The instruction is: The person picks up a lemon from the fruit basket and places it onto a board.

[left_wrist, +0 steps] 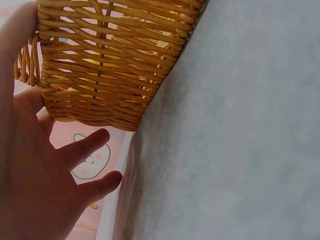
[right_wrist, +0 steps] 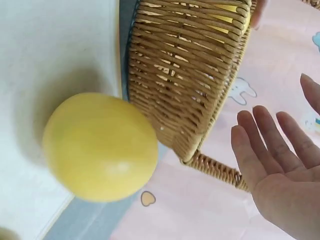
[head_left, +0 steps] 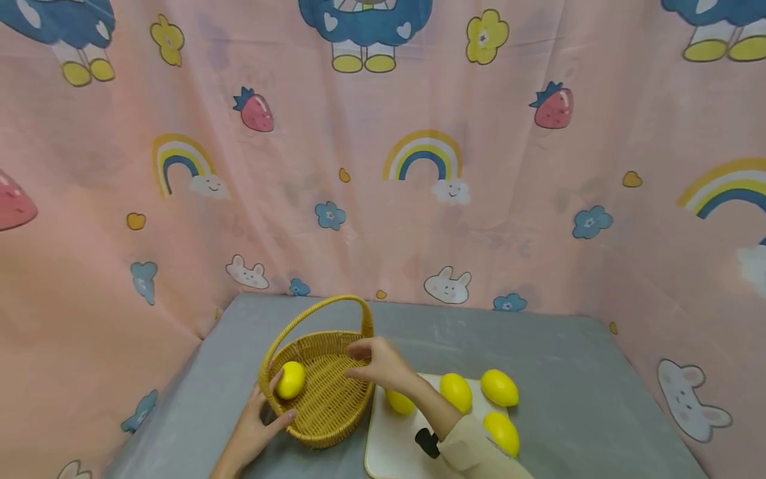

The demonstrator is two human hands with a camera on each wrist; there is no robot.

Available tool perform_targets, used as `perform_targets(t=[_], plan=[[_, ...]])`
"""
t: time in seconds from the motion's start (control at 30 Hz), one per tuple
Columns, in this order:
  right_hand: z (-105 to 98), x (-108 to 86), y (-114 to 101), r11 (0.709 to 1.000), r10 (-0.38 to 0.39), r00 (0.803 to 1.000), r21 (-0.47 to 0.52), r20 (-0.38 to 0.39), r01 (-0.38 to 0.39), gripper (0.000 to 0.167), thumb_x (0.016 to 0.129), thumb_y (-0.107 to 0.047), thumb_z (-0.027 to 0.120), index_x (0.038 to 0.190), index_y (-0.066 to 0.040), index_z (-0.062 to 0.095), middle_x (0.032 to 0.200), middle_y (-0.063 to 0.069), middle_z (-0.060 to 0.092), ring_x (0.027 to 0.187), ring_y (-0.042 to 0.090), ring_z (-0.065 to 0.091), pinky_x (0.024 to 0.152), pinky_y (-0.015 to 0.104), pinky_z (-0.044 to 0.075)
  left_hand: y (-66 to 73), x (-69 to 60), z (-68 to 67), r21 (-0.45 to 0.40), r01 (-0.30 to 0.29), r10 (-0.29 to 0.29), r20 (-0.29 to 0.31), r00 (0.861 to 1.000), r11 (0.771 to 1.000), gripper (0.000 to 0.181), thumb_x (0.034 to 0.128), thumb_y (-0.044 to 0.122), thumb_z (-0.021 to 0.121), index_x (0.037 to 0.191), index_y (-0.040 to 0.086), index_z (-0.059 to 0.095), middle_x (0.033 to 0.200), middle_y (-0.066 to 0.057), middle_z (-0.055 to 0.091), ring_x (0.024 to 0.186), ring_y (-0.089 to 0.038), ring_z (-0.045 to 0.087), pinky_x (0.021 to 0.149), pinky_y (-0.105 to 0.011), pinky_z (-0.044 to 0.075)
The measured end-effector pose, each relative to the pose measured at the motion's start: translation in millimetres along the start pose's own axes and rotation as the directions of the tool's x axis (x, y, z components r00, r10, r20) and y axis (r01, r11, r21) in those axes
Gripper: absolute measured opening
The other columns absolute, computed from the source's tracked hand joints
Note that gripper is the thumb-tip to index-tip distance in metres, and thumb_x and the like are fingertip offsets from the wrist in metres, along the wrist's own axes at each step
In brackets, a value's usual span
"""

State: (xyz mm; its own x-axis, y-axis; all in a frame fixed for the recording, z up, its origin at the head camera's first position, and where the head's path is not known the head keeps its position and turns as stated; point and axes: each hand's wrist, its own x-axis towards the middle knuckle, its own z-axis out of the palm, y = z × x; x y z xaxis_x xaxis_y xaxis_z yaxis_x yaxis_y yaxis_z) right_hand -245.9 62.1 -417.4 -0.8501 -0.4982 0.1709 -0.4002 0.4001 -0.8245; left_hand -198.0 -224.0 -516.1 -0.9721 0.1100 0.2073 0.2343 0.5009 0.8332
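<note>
A woven wicker basket (head_left: 326,406) with an arched handle stands on the grey table, a yellow lemon (head_left: 291,380) lying inside at its left. My left hand (head_left: 251,426) holds the basket's left rim between thumb and fingers; in the left wrist view two of its fingers stretch free beneath the weave. Over the basket's right rim hovers my right hand (head_left: 385,362), loosely curved, nothing in its grasp. Several more lemons sit at the right, among them one lemon (head_left: 397,402) beside the basket, partly behind my right forearm. That view from the right wrist shows a lemon (right_wrist: 100,147) close up.
A pale board (head_left: 383,446) lies right of the basket under the lemons, partly covered by my sleeve (head_left: 479,452). One lemon (head_left: 499,388) is at the board's back right corner, another lemon (head_left: 501,432) nearer. A pink patterned curtain (head_left: 371,253) hangs around the table (head_left: 574,399).
</note>
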Motion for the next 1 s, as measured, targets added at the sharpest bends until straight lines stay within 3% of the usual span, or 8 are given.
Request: perform_targets(t=[0.23, 0.47, 0.77, 1.0], plan=[[16, 21.4, -5, 0.999, 0.032, 0.997, -0.024, 0.067, -0.030, 0.041, 0.086, -0.012, 0.079, 0.123, 0.003, 0.067, 0.120, 0.016, 0.068, 0.112, 0.033, 0.063, 0.097, 0.048, 0.050, 3.0, 1.0, 1.3, 0.011, 0.019, -0.019, 0.006, 1.000, 1.000, 0.078, 0.0921, 0.028, 0.074, 0.157, 0.012, 0.033, 0.161, -0.025, 0.017, 0.142, -0.053, 0.022, 0.102, -0.077, 0.026], [43, 40.7, -13, 1.000, -0.001, 0.989, -0.027, 0.145, 0.005, 0.049, 0.084, -0.006, 0.079, 0.129, 0.004, 0.063, 0.127, 0.017, 0.065, 0.118, 0.034, 0.060, 0.101, 0.044, 0.049, 3.0, 0.2, 0.1, -0.014, 0.016, -0.016, 0.004, 1.000, 1.000, 0.082, 0.0917, 0.026, 0.074, 0.158, 0.009, 0.029, 0.161, -0.026, 0.017, 0.143, -0.052, 0.020, 0.103, -0.077, 0.023], [72, 49.3, -18, 0.998, 0.012, 0.985, -0.066, 0.174, 0.000, 0.065, 0.084, -0.010, 0.081, 0.142, 0.000, 0.052, 0.142, 0.012, 0.054, 0.131, 0.028, 0.050, 0.107, 0.035, 0.043, -1.1, -1.9, -1.1, -0.029, -0.033, 0.033, -0.006, 0.999, 0.999, 0.089, 0.0902, 0.020, 0.075, 0.160, 0.010, 0.021, 0.161, -0.023, 0.019, 0.145, -0.049, 0.016, 0.104, -0.077, 0.019], [88, 52.9, -12, 0.992, -0.003, 0.983, -0.125, 0.185, 0.027, 0.075, 0.086, -0.013, 0.080, 0.149, -0.001, 0.042, 0.151, 0.012, 0.045, 0.135, 0.023, 0.046, 0.105, 0.031, 0.043, -0.8, -2.7, -2.0, -0.027, -0.050, 0.050, -0.009, 0.999, 0.998, 0.087, 0.0893, 0.020, 0.076, 0.159, 0.011, 0.025, 0.163, -0.021, 0.017, 0.145, -0.048, 0.017, 0.103, -0.076, 0.022]])
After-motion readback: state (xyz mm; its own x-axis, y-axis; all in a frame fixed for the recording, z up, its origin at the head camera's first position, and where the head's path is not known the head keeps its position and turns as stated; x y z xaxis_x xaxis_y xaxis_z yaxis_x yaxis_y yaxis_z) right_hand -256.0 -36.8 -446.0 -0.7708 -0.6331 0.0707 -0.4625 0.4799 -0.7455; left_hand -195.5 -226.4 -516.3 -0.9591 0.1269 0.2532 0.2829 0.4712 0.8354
